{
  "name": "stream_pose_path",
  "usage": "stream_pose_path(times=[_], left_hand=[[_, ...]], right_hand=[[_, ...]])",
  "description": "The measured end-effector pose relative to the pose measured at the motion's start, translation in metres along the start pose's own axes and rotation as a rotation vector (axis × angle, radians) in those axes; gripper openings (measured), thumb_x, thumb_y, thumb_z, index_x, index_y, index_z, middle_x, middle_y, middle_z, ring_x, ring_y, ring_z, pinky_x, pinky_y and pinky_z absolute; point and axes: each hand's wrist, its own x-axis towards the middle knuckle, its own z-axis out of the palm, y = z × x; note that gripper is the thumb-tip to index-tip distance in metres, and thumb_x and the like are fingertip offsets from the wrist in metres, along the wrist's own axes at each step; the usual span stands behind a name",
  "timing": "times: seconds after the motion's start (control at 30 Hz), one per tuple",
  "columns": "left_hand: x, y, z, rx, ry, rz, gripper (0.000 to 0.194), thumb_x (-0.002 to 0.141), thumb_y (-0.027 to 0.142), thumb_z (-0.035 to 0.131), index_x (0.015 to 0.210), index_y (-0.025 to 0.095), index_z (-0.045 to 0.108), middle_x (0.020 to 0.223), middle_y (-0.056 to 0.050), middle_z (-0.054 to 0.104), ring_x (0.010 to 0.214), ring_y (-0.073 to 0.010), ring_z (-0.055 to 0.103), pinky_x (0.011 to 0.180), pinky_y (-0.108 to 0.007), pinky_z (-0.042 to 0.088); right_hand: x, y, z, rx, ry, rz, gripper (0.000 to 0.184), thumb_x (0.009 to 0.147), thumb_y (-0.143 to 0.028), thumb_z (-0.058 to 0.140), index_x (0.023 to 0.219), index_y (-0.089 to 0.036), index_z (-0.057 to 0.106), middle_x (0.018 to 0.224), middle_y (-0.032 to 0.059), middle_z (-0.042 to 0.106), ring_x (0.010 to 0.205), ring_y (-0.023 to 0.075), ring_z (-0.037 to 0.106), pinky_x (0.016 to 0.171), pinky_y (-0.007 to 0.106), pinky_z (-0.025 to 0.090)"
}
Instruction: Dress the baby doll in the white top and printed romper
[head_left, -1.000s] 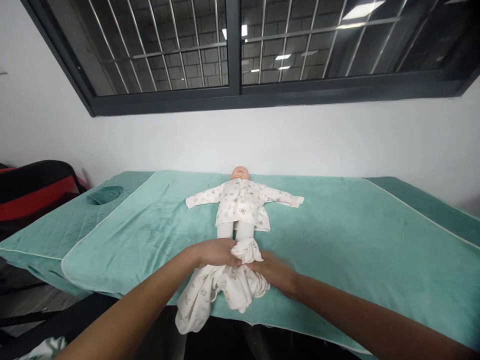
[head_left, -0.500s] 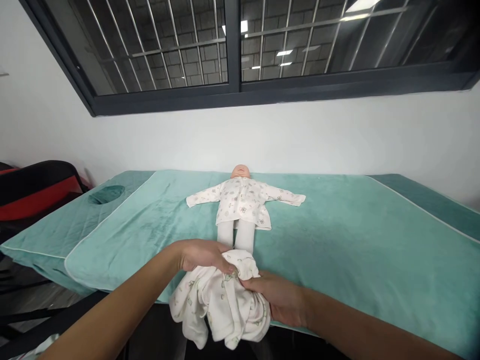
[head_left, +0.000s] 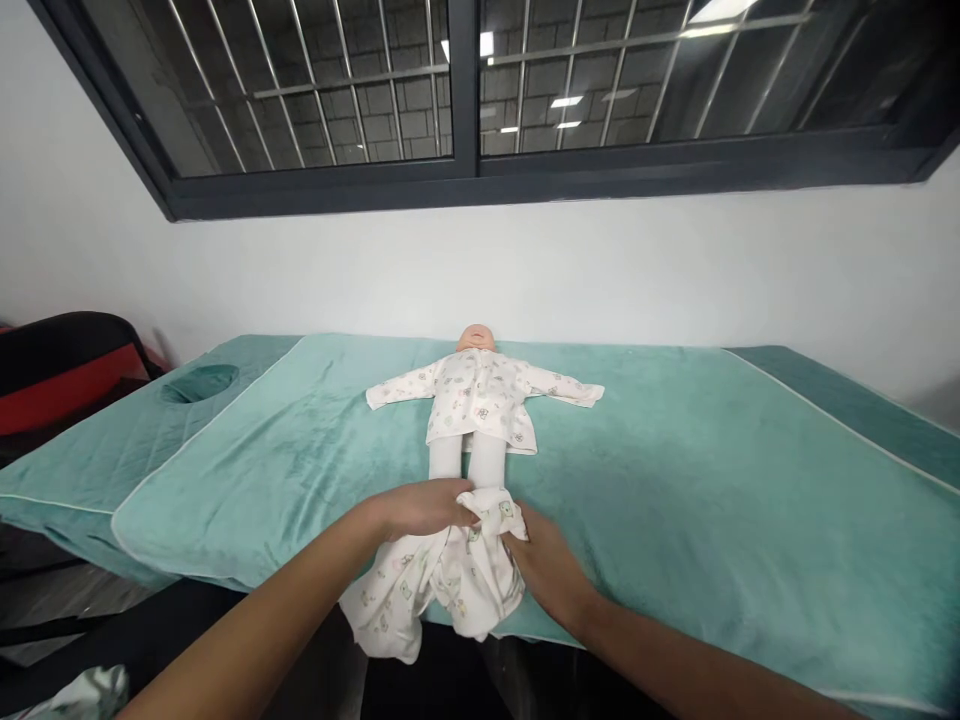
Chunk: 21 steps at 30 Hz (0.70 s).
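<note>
A baby doll [head_left: 480,400] lies on its back on the teal towel [head_left: 675,480], head toward the wall, arms spread, in a white printed top; its legs are in plain white. At its feet, my left hand [head_left: 424,508] and my right hand [head_left: 544,560] both grip a bunched pair of white printed baby trousers [head_left: 450,580]. The trousers' top edge sits at the doll's feet, and the rest hangs over the near edge of the bed. Both hands are closed on the cloth.
The bed runs left to right along a white wall under a barred window [head_left: 480,90]. A face hole [head_left: 199,383] shows at the bed's left end. A black and red chair [head_left: 60,370] stands at far left.
The trousers were pulled toward me and bunched lower half a second ago; now both hands have carried them back up against the doll's feet.
</note>
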Motion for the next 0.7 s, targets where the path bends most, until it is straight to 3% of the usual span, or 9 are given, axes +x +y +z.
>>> stream_pose_path(times=[0.17, 0.3, 0.37, 0.5, 0.6, 0.7], left_hand=[[-0.006, -0.006, -0.006, -0.083, -0.106, 0.058, 0.038, 0.074, 0.038, 0.069, 0.108, 0.022, 0.061, 0.119, -0.005, 0.062, 0.117, -0.0267, 0.053, 0.095, -0.035, 0.042], [-0.009, -0.005, -0.005, -0.100, -0.072, 0.107, 0.036, 0.071, 0.032, 0.072, 0.104, 0.022, 0.061, 0.114, -0.004, 0.061, 0.108, -0.0253, 0.057, 0.085, -0.032, 0.045], [-0.006, -0.003, -0.001, -0.072, -0.003, 0.171, 0.033, 0.072, 0.032, 0.069, 0.102, 0.021, 0.060, 0.109, -0.003, 0.061, 0.102, -0.0241, 0.057, 0.081, -0.031, 0.044], [0.011, -0.002, 0.011, -0.058, 0.293, 0.230, 0.019, 0.078, 0.031, 0.058, 0.094, 0.021, 0.055, 0.094, -0.001, 0.059, 0.089, -0.0210, 0.056, 0.073, -0.029, 0.041], [0.026, -0.002, 0.018, -0.071, 0.482, 0.275, 0.014, 0.078, 0.028, 0.056, 0.089, 0.021, 0.052, 0.088, 0.000, 0.058, 0.086, -0.0200, 0.055, 0.074, -0.029, 0.040], [0.028, 0.000, 0.018, -0.135, 0.477, 0.366, 0.017, 0.080, 0.032, 0.059, 0.092, 0.021, 0.054, 0.094, -0.001, 0.059, 0.093, -0.0211, 0.056, 0.080, -0.031, 0.042]], right_hand=[[0.000, -0.002, -0.005, -0.021, 0.014, -0.034, 0.019, 0.085, -0.035, 0.047, 0.092, -0.027, 0.064, 0.102, 0.0026, 0.068, 0.095, 0.0267, 0.061, 0.085, 0.039, 0.048], [0.003, 0.000, -0.016, -0.057, 0.065, -0.079, 0.012, 0.080, -0.034, 0.053, 0.076, -0.023, 0.056, 0.080, 0.0027, 0.066, 0.079, 0.0247, 0.060, 0.069, 0.036, 0.047], [0.005, 0.002, -0.019, -0.016, 0.103, -0.122, 0.014, 0.079, -0.031, 0.055, 0.088, -0.023, 0.062, 0.089, 0.0044, 0.067, 0.087, 0.0256, 0.060, 0.077, 0.036, 0.047], [0.016, 0.006, -0.017, 0.138, 0.204, -0.104, 0.045, 0.076, -0.028, 0.056, 0.121, -0.023, 0.058, 0.111, 0.0063, 0.064, 0.103, 0.0264, 0.058, 0.089, 0.038, 0.046], [0.028, 0.010, -0.014, 0.218, 0.280, -0.044, 0.040, 0.074, -0.026, 0.055, 0.113, -0.022, 0.059, 0.106, 0.0041, 0.065, 0.094, 0.0229, 0.059, 0.080, 0.033, 0.048], [0.040, 0.011, -0.015, 0.276, 0.371, -0.016, 0.024, 0.073, -0.029, 0.055, 0.095, -0.020, 0.058, 0.090, 0.0025, 0.064, 0.083, 0.0197, 0.056, 0.071, 0.029, 0.047]])
